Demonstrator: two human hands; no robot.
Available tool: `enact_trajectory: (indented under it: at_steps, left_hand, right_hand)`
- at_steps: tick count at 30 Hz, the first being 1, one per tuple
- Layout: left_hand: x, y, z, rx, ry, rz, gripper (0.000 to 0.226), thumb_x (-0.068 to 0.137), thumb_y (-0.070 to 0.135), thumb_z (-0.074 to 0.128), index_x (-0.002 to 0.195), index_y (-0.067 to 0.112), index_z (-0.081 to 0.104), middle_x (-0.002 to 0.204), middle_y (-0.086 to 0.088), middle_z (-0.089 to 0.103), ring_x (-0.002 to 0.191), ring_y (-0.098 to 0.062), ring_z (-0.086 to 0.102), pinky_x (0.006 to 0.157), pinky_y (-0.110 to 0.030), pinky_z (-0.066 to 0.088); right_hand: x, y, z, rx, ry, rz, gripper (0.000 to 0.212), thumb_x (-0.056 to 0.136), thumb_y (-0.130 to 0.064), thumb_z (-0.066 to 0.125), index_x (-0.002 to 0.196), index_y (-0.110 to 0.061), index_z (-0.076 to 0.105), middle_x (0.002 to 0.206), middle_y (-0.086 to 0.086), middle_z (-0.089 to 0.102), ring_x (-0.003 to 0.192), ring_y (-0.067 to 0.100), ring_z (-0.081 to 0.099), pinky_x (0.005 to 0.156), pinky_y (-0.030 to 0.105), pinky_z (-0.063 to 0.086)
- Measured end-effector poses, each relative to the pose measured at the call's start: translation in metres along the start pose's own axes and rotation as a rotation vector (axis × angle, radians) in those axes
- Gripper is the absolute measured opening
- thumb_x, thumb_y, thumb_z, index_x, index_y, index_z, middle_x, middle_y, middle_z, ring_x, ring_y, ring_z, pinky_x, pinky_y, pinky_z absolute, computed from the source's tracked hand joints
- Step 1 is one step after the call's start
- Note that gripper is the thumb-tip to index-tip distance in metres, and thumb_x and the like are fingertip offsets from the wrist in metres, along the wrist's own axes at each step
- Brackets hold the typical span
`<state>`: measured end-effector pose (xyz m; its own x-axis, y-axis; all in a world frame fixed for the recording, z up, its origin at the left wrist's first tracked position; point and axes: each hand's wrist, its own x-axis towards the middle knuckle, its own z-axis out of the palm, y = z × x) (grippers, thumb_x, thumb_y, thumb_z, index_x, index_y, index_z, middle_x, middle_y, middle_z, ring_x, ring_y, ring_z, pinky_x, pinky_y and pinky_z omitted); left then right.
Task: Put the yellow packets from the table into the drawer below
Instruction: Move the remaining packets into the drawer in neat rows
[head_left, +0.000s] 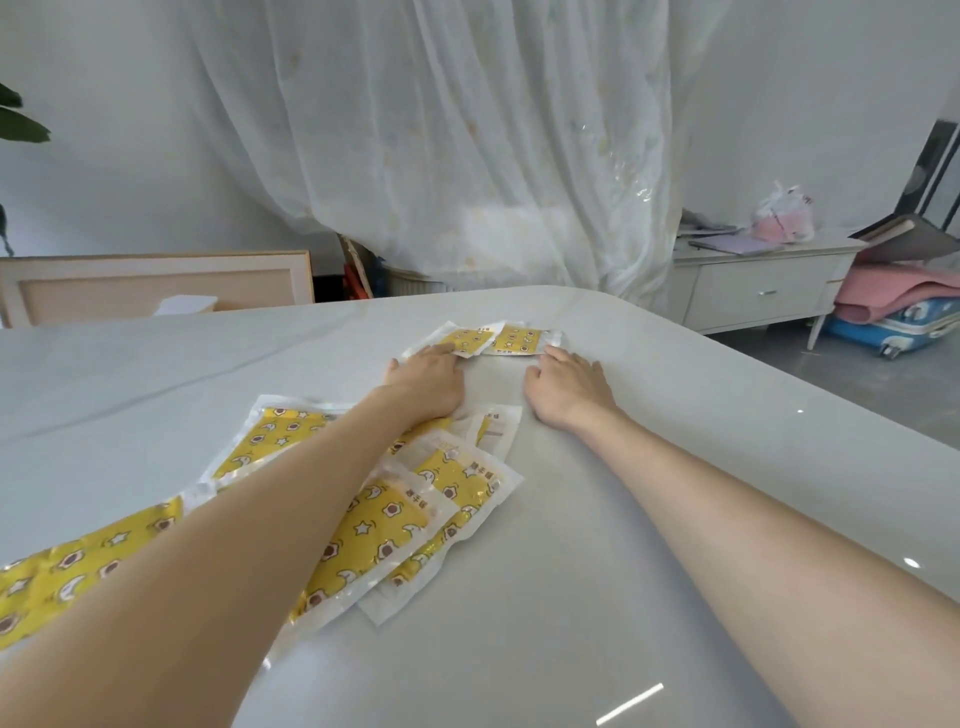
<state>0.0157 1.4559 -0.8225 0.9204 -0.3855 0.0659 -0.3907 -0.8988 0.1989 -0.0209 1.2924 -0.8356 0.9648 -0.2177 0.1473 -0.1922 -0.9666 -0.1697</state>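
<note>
Yellow packets (395, 519) in clear plastic with white borders, printed with small stars, moons and toast shapes, lie overlapping on the glossy white table (623, 545), from the lower left towards the frame's centre. A far pair (519, 339) lies side by side just above centre. The left hand (423, 382) rests flat, fingers straight, on the pair's left packet. The right hand (569, 387) lies on the table with fingers loosely bent, fingertips at the right packet's near edge, gripping nothing.
</note>
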Motion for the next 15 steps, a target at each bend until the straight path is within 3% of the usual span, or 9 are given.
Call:
enact_trajectory:
  at_steps: [3,8,12,15]
  left_hand:
    - [-0.01,-0.001,-0.003,-0.044,0.103,-0.004,0.046,0.101,0.018,0.026,0.146,0.012,0.034,0.158,0.003,0.02,0.142,-0.02,0.027,0.118,-0.041,0.021]
    - [-0.051,-0.001,-0.025,-0.09,0.182,-0.026,0.045,0.102,0.016,0.026,0.147,0.009,0.031,0.158,0.002,0.02,0.138,-0.024,0.034,0.113,-0.039,0.031]
    - [-0.105,0.0,-0.047,-0.042,0.211,-0.012,0.046,0.103,0.017,0.025,0.147,0.008,0.029,0.158,0.001,0.02,0.138,-0.025,0.034,0.111,-0.038,0.033]
    - [-0.149,0.0,-0.062,0.006,0.221,-0.014,0.045,0.102,0.013,0.026,0.146,0.006,0.032,0.158,-0.001,0.018,0.14,-0.023,0.03,0.112,-0.038,0.032]
  right_hand:
    - [-0.011,0.001,-0.001,0.06,0.018,-0.056,0.05,0.101,-0.024,0.018,0.141,-0.004,0.042,0.155,0.004,0.03,0.14,0.024,0.03,0.118,0.041,0.015]
    - [-0.051,0.001,-0.007,0.167,0.006,-0.074,0.049,0.101,-0.024,0.026,0.141,0.001,0.039,0.156,0.008,0.027,0.143,0.025,0.026,0.119,0.038,0.01]
    - [-0.087,0.002,-0.017,0.311,0.032,-0.019,0.047,0.097,-0.02,0.036,0.139,0.003,0.041,0.156,0.008,0.028,0.141,0.029,0.031,0.113,0.033,0.026]
    - [-0.117,0.0,-0.028,0.437,0.045,0.05,0.036,0.094,-0.013,0.041,0.122,0.005,0.053,0.143,0.015,0.043,0.122,0.031,0.049,0.093,0.031,0.04]
